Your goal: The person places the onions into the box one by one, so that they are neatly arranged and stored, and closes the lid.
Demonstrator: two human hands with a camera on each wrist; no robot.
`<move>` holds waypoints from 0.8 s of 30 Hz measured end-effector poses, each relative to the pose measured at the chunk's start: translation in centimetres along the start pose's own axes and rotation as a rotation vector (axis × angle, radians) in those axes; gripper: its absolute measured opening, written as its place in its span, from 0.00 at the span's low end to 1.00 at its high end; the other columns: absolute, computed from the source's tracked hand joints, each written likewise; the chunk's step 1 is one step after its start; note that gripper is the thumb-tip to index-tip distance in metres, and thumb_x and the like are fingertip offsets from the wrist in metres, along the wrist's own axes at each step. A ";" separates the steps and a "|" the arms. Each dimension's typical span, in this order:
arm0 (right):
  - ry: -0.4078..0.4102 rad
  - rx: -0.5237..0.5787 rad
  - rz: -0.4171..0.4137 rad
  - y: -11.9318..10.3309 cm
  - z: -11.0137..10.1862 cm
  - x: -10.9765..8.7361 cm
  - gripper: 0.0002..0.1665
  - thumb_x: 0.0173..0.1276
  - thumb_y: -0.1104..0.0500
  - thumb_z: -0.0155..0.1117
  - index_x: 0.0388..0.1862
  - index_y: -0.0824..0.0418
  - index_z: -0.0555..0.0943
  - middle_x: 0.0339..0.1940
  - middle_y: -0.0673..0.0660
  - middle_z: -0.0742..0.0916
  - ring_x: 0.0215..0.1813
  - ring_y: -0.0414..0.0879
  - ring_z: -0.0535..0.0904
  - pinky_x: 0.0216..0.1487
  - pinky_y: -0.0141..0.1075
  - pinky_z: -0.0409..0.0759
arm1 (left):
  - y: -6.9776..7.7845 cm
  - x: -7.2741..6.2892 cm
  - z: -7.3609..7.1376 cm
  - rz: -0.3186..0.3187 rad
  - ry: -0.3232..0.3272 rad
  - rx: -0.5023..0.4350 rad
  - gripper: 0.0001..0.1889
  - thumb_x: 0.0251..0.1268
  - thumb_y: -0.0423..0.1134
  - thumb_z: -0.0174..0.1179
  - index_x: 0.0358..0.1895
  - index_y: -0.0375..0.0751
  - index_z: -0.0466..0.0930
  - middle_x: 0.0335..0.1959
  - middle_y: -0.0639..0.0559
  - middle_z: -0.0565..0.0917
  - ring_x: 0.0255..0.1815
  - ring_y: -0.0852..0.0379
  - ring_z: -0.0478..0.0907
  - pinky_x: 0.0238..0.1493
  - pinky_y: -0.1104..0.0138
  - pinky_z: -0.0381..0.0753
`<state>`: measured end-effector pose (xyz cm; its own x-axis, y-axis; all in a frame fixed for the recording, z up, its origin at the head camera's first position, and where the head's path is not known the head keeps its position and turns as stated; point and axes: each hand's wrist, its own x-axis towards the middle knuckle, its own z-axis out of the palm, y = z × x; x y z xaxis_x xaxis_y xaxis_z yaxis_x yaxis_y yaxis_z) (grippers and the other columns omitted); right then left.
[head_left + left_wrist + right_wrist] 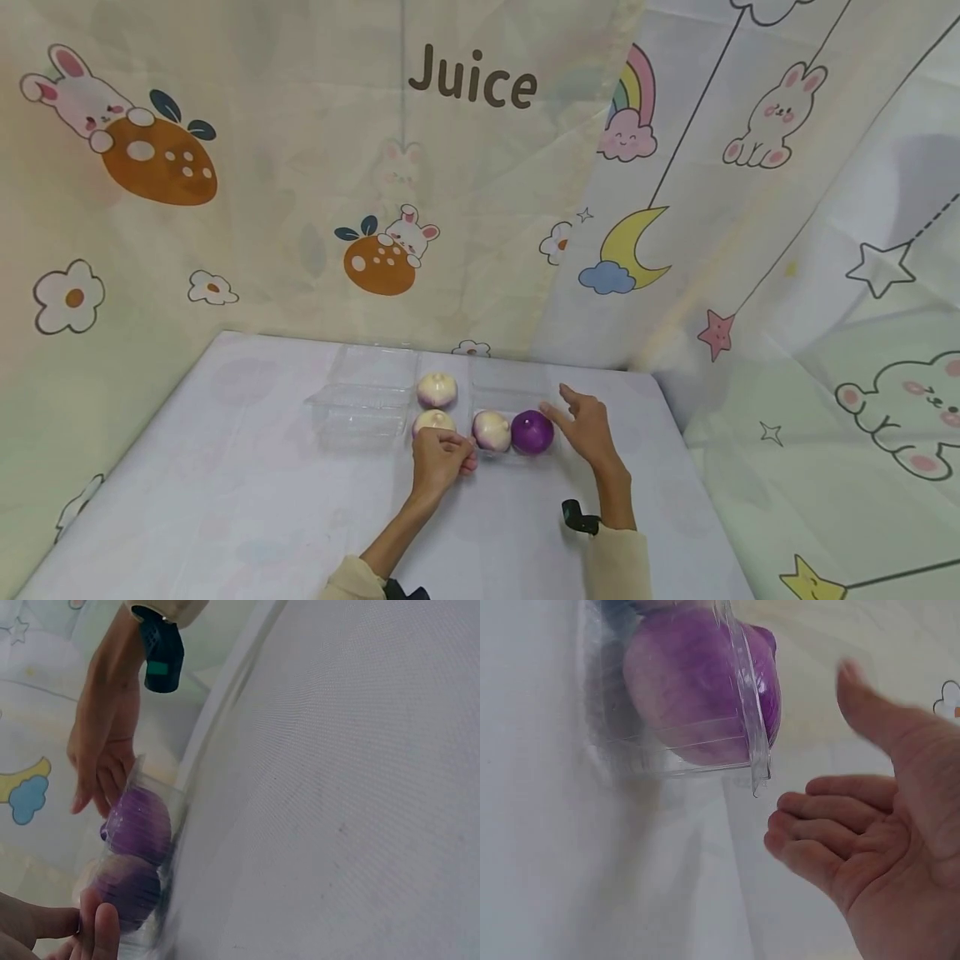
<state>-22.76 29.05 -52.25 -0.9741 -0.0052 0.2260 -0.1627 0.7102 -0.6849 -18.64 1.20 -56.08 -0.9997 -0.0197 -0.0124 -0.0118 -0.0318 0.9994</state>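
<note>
In the head view, a clear plastic clamshell box [516, 458] holds a pale onion [491, 431] and a deep purple onion [532, 432] side by side, its lid raised at the back. My left hand [441, 461] is at the box's front left corner, thumb and fingertips pinching at the rim beside the pale onion. My right hand [885, 832] is just off the box's right end, fingers loosely extended, thumb apart, nothing held. Two more pale onions, a front one [432, 422] partly behind my left hand and a back one [437, 389], sit left of the box.
A second clear clamshell box [363, 422] lies open on the left of the white table [247, 483]. Printed cloth walls [480, 183] rise behind the table and at its sides. Each wrist wears a dark camera mount [580, 517].
</note>
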 end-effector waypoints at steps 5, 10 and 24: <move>-0.033 0.050 0.068 1.2 -0.2 1.3 0.33 0.90 0.52 0.54 0.76 0.79 0.72 0.74 0.74 0.81 0.72 0.72 0.81 0.77 0.65 0.80 | 0.0 0.0 -0.1 0.000 -0.005 0.002 0.07 0.69 0.25 0.69 0.31 0.23 0.89 0.23 0.36 0.91 0.19 0.55 0.89 0.24 0.64 0.94; -0.020 0.121 0.130 2.3 0.2 2.6 0.30 0.91 0.54 0.52 0.73 0.79 0.74 0.74 0.73 0.82 0.69 0.70 0.85 0.74 0.61 0.85 | -0.1 0.1 0.0 -0.006 -0.003 -0.006 0.07 0.69 0.26 0.70 0.31 0.24 0.89 0.23 0.36 0.91 0.18 0.56 0.89 0.24 0.63 0.95; -0.155 0.505 0.348 3.0 1.2 5.5 0.37 0.90 0.49 0.53 0.79 0.79 0.67 0.76 0.77 0.77 0.79 0.68 0.75 0.80 0.54 0.78 | -0.2 0.0 0.0 0.004 -0.006 -0.006 0.07 0.68 0.25 0.70 0.31 0.24 0.89 0.24 0.35 0.91 0.20 0.51 0.90 0.26 0.61 0.95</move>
<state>-28.79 30.27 -53.89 -0.9885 0.0376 -0.1462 0.1510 0.2687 -0.9513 -18.68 1.21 -56.31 -0.9999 -0.0142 -0.0078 -0.0073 -0.0375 0.9993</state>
